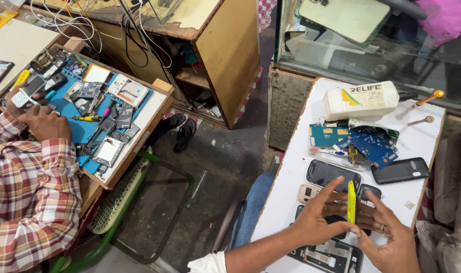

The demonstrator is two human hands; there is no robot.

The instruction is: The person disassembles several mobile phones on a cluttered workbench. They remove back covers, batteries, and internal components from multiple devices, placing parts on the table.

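My left hand and my right hand meet over the near end of a white table. A flat yellow pry tool stands upright, pinched between their fingertips. My left fingers are spread and straight; my right hand wears a ring. A dark phone part lies just under both hands, mostly hidden. A bare phone frame rests below my wrists, and a dark-screened phone lies just beyond my fingers.
Blue circuit boards, a black phone, a white labelled bottle and an orange-handled screwdriver lie further up the table. At left, a co-worker's hand in a plaid sleeve works over a blue mat of phone parts. Sandals sit on the floor.
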